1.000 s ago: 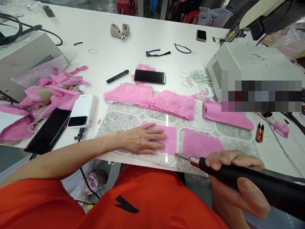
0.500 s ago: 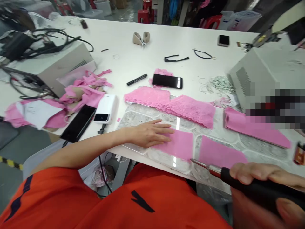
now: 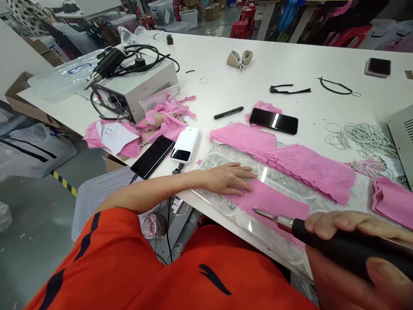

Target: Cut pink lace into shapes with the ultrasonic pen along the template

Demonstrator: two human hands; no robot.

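Observation:
My left hand (image 3: 230,180) lies flat with fingers stretched out on the left end of a flat pink fabric piece (image 3: 274,201), which rests on a clear sheet over a patterned board (image 3: 222,162). My right hand (image 3: 351,254) is closed round a black-handled tool (image 3: 338,245). Its metal tip (image 3: 263,214) hovers just above the near edge of the pink piece. Two pink lace pieces (image 3: 245,138) (image 3: 314,171) lie along the far side of the board.
A white power bank (image 3: 185,144) and a dark phone (image 3: 152,157) lie left of the board, beside pink scraps (image 3: 164,120) and a grey machine (image 3: 135,88). Further back are a black phone (image 3: 273,121), a marker (image 3: 228,113), white elastic loops (image 3: 363,135) and folded pink fabric (image 3: 392,201) at right.
The view has swung left, so everything sits further right in the picture. My left hand stays flat on the pink piece, and the tool tip stays near its edge.

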